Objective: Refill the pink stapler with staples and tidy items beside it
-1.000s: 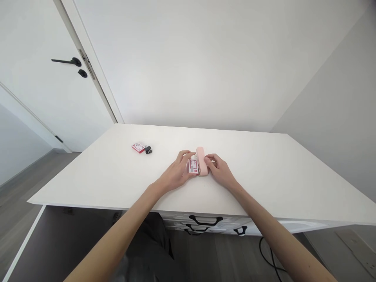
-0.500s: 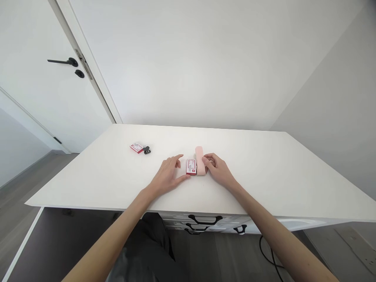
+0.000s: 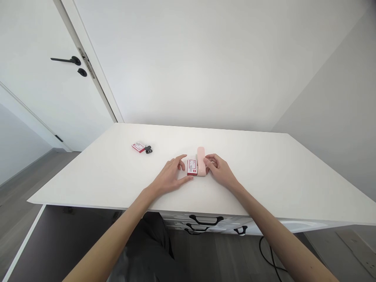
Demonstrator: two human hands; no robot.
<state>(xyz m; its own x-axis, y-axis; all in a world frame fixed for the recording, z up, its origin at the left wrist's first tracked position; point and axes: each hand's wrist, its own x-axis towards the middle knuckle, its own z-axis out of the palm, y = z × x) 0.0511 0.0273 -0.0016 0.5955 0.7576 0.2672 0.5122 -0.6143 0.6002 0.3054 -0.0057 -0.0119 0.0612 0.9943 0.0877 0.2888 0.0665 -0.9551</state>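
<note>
A pink stapler (image 3: 201,161) lies lengthwise on the white tabletop, directly beside a small red-and-white staple box (image 3: 192,167). My right hand (image 3: 219,168) has its thumb and curled fingers at the stapler's right edge, gripping it there. To the left of the box, my left hand (image 3: 172,174) is open, its thumb reaching toward the box's near edge and its index finger stretched past the far side. Whether the thumb touches the box I cannot tell.
On the left of the tabletop (image 3: 252,188) lie another red-and-white box (image 3: 138,147) and a small black tool (image 3: 149,149), perhaps a staple remover. A wall stands behind. Drawers with black handles (image 3: 206,219) are below the front edge, and a black cable (image 3: 268,260) lies on the floor.
The view has shifted very slightly. Both hands, the stapler and the boxes keep nearly the same places relative to one another.
</note>
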